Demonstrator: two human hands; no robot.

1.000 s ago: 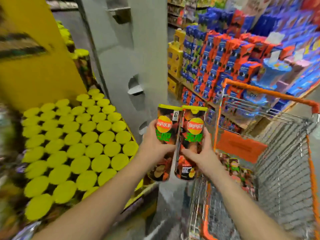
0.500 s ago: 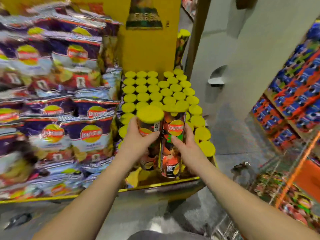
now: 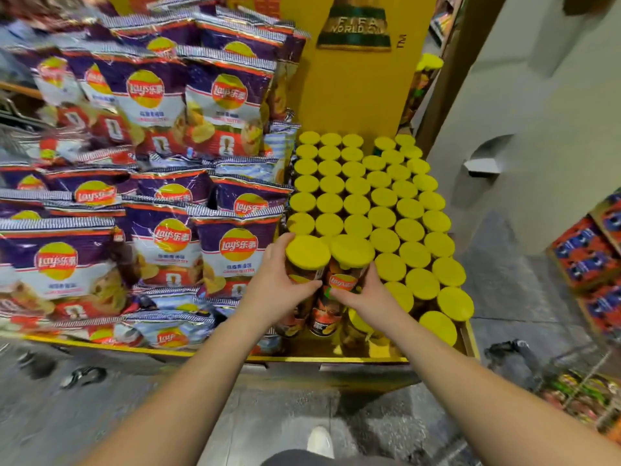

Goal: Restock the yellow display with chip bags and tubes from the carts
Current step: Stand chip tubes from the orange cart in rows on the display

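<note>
Two dark chip tubes with yellow lids stand side by side over the front left gap of the yellow display's tube section. My left hand (image 3: pixel 279 287) grips the left tube (image 3: pixel 307 255); my right hand (image 3: pixel 368 295) grips the right tube (image 3: pixel 351 252). Their bases hang just above the yellow tray floor (image 3: pixel 319 348). Behind and to the right, several rows of shelved tubes (image 3: pixel 383 200) show only yellow lids. Purple chip bags (image 3: pixel 168 230) fill the display's left side in stacked tiers.
A yellow backboard (image 3: pixel 356 82) rises behind the tubes. A grey pillar (image 3: pixel 544 112) stands to the right, with red and blue boxes (image 3: pixel 588 250) beyond it. A wire cart (image 3: pixel 584 398) with snack packs sits at lower right. Grey floor lies below the display's front edge (image 3: pixel 302 359).
I turned from the cart to the display, carrying both tubes. Over the last half second they moved down and forward into the front left gap among the shelved tubes.
</note>
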